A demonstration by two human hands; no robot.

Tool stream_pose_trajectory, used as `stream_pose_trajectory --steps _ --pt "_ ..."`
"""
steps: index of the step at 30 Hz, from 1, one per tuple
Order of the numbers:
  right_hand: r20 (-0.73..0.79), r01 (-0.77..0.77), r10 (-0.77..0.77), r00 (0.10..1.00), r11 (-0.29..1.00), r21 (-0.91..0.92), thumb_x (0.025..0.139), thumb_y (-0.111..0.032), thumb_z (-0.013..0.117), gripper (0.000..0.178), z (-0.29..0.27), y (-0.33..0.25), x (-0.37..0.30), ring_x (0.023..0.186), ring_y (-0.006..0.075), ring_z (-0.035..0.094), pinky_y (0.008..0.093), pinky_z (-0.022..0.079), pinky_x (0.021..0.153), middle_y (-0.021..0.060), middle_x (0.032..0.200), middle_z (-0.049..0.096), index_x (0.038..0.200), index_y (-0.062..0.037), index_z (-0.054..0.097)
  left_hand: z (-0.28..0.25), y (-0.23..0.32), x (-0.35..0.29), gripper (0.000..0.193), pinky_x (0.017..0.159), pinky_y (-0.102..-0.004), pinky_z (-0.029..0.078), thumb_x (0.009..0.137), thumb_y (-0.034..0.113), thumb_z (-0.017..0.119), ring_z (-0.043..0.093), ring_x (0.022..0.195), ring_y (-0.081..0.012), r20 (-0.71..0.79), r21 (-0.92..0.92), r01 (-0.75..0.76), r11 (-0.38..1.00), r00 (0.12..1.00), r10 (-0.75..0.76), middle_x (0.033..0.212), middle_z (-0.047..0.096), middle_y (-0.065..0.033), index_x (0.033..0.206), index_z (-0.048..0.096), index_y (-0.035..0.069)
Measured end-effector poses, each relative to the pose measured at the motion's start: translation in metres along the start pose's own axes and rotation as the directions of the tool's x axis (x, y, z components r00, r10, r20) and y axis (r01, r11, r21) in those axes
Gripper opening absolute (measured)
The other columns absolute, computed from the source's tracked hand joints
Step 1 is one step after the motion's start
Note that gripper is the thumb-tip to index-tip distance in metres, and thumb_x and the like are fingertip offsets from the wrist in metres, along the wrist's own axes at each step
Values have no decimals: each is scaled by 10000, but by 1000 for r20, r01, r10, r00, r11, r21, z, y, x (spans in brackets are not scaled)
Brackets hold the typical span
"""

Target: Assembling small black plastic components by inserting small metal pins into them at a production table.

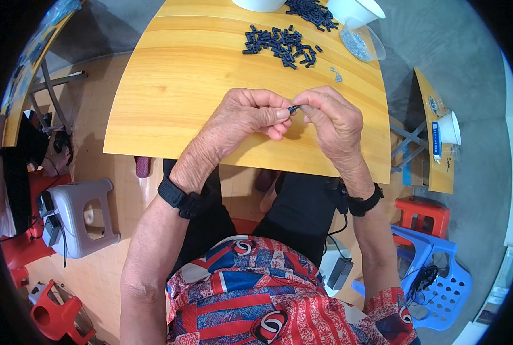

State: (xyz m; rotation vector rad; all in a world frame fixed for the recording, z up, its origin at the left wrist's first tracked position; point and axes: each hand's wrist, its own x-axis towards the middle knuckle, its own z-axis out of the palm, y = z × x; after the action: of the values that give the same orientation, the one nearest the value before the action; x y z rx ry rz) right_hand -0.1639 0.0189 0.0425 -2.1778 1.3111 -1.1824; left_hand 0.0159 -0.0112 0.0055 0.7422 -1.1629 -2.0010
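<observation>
Pinching one small black part [293, 108] between them, left hand [246, 118] and right hand [332, 118] worked above the desk's [170, 98] near edge, the loose pile [279, 43] within reach.

Both hands meet over a yellow table [176, 98]. The left hand [242, 118] and right hand [331, 118] pinch one small black part [293, 107] between their fingertips. A pile of black parts [279, 43] lies farther back, beside white bowls [357, 8].
</observation>
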Motion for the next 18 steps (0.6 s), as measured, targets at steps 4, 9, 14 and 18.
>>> stream_pose_trajectory --steps 4,9,14,18 --pt "50 47 -44 998 997 -63 785 19 592 105 -6 -5 3 704 196 622 277 487 602 79 776 619 850 -44 645 -2 -1 2 158 648 -221 543 851 113 629 627 680 -102 61 -41 4 999 998 -1 783 654 -70 944 643 -14" --pt "97 173 -163 982 979 -107 758 58 571 168 -6 -3 5 719 201 635 285 509 622 85 788 633 852 -56 652 -3 -1 1 157 644 -223 542 851 119 630 623 685 -105 93 -41 4 999 996 0 784 654 -69 937 645 -12" --pt "54 135 -131 990 989 -65 752 68 562 185 -1 -4 4 720 202 636 286 508 621 89 791 635 855 -56 654 -5 0 0 155 639 -225 541 851 125 632 622 686 -105 89 -38 -3 999 996 7 779 654 -71 923 649 -11" --pt "2 115 -115 993 993 13 759 59 568 171 5 0 1 713 207 635 285 503 620 94 795 632 858 -49 655 -4 -2 1 152 639 -226 541 850 121 633 622 678 -105 73 -56 -2 998 997 6 776 653 -73 917 647 -15"
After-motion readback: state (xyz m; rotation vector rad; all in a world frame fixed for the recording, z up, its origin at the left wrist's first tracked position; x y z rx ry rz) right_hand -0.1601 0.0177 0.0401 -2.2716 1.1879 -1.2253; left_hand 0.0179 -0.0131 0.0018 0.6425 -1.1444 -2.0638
